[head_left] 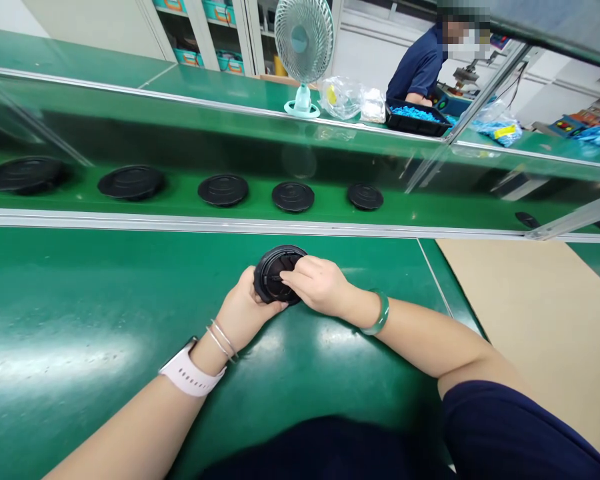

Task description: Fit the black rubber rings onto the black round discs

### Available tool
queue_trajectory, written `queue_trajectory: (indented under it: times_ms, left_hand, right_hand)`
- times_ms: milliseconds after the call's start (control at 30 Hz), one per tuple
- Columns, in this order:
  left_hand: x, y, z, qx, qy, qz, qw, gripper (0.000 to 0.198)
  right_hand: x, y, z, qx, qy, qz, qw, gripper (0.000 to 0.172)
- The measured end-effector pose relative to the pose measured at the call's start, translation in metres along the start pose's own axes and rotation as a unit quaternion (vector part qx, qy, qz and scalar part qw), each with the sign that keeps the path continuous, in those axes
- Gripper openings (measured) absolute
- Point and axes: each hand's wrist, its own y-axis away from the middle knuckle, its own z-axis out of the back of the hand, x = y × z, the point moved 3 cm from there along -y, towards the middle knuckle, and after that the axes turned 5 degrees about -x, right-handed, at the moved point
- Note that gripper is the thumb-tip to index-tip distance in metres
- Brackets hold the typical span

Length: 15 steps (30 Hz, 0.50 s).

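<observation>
A round black plastic part (275,268), with a raised rim and ribs inside, is tilted up above the green table. My left hand (247,309) grips its left and lower edge, thumb along the bottom. At its right side my right hand (320,285) has curled fingers, with the fingertips pressed into the middle of the part. Whether those fingertips pinch something small cannot be made out. Farther off, similar black discs (223,191) lie in a row on the green strip beyond the metal rail.
A metal rail (205,223) crosses in front of the green strip. Brown cardboard (540,320) lies on the right. Behind a low clear panel stand a fan (303,47), plastic bags (343,97) and a black tray (415,123) of blue pieces. A co-worker (420,63) is at the far bench.
</observation>
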Motion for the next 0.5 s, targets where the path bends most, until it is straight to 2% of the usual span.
queue_trajectory:
  times_ms: [200, 400, 500]
  left_hand:
    - [-0.004, 0.002, -0.002, 0.005, -0.007, 0.001, 1.0, 0.068]
    - [-0.007, 0.005, -0.003, -0.005, -0.014, 0.002, 1.0, 0.068]
    - [-0.007, 0.005, -0.004, -0.011, -0.017, 0.0, 1.0, 0.068]
  right_hand:
    - [-0.001, 0.001, -0.001, 0.02, -0.049, -0.062, 0.997, 0.021]
    - [0.005, 0.0, -0.002, 0.032, -0.026, -0.072, 0.997, 0.024]
    - [0.01, -0.003, -0.003, 0.069, 0.009, -0.077, 0.995, 0.031]
